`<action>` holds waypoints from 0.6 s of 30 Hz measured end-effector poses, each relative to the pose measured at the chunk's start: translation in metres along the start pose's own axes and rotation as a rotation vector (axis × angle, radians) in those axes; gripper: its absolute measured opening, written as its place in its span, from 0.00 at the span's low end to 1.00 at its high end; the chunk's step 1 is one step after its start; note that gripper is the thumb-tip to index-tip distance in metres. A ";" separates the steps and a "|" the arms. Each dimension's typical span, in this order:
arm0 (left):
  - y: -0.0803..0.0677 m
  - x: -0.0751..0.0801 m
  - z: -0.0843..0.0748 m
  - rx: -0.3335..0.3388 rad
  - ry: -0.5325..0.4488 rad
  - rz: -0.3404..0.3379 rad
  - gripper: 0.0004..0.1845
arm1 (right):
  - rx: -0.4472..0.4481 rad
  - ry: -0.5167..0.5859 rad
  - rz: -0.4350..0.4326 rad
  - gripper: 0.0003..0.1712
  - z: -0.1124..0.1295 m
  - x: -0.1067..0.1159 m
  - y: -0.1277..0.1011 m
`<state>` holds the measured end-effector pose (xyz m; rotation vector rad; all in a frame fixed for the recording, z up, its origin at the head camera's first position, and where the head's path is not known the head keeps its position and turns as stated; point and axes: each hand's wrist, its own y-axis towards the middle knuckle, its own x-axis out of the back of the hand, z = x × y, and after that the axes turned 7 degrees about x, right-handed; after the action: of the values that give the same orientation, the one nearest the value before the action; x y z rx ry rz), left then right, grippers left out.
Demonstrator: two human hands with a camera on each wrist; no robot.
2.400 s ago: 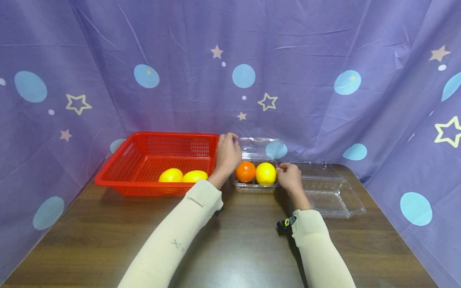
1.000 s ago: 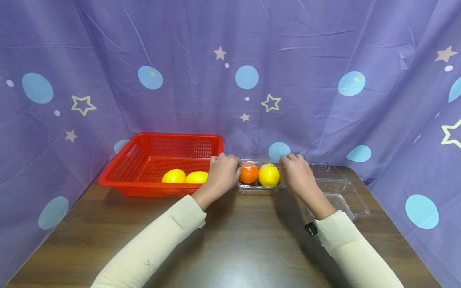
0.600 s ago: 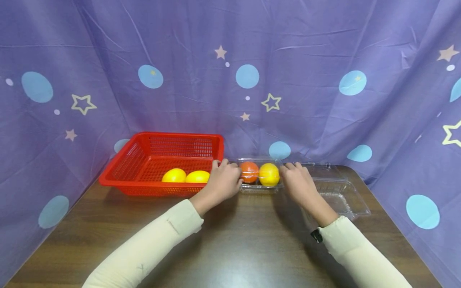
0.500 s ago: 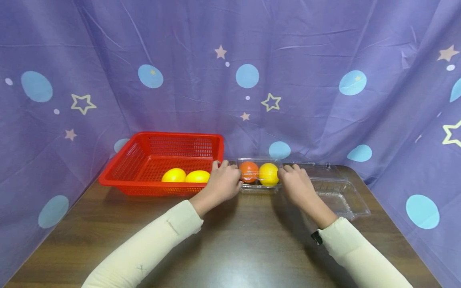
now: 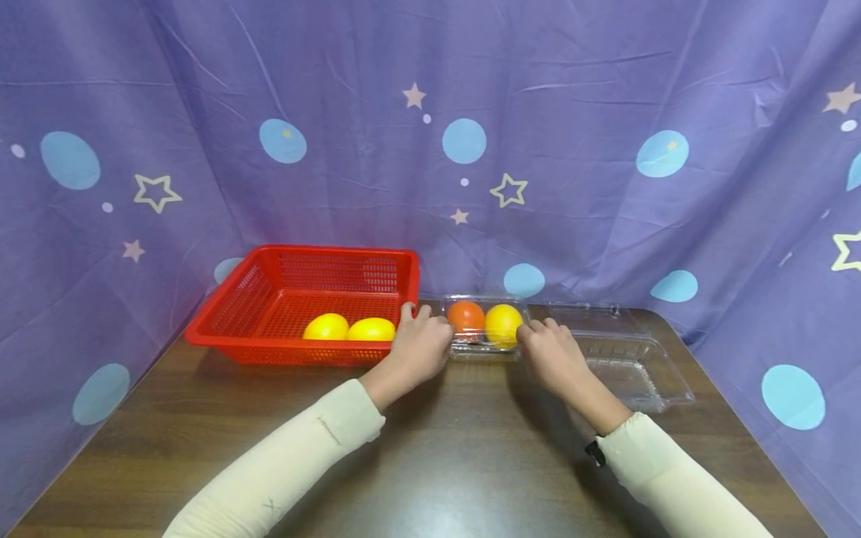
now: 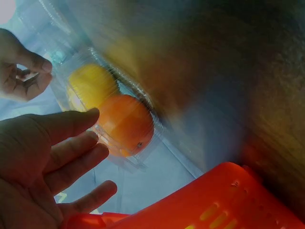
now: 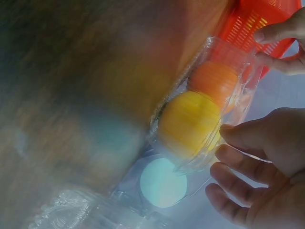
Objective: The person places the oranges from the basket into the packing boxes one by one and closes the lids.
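A clear plastic clamshell box (image 5: pixel 486 345) stands at the table's back, right of the basket, its lid lying over an orange fruit (image 5: pixel 466 320) and a round yellow fruit (image 5: pixel 503 324). My left hand (image 5: pixel 420 345) is at the box's left end; in the left wrist view its thumb and fingers (image 6: pixel 76 160) are spread apart by the lid's edge. At the right end, my right hand (image 5: pixel 553 357) has its fingertips (image 7: pixel 228 153) close against the lid, beside the yellow fruit. Whether every fingertip touches the plastic is hard to tell.
A red plastic basket (image 5: pixel 303 353) sits on the left with two yellow fruits (image 5: pixel 350 329) inside. On the right, a second clear box (image 5: pixel 632 373) lies with its lid folded back. Behind the brown table (image 5: pixel 430 463) hangs a purple curtain (image 5: pixel 350 149).
The first box's lid, upright at the start, has swung down over the fruit. Both hands came down with it to the box's two ends and have since shifted slightly toward the front.
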<state>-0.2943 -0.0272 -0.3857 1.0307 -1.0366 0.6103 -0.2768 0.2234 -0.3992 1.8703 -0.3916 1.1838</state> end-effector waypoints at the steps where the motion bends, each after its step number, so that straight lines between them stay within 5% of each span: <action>1: 0.000 -0.001 -0.001 -0.005 0.018 -0.002 0.03 | 0.005 0.009 -0.004 0.11 -0.001 0.000 0.000; 11: -0.003 -0.015 -0.012 -0.053 0.170 -0.137 0.06 | 0.114 0.091 -0.028 0.13 -0.010 -0.005 -0.003; 18: -0.005 -0.023 -0.013 -0.088 0.193 -0.261 0.05 | 0.145 0.043 -0.007 0.14 -0.010 -0.006 -0.003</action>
<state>-0.2944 -0.0167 -0.4106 0.9895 -0.7386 0.4370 -0.2834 0.2319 -0.4036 1.9645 -0.2814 1.2743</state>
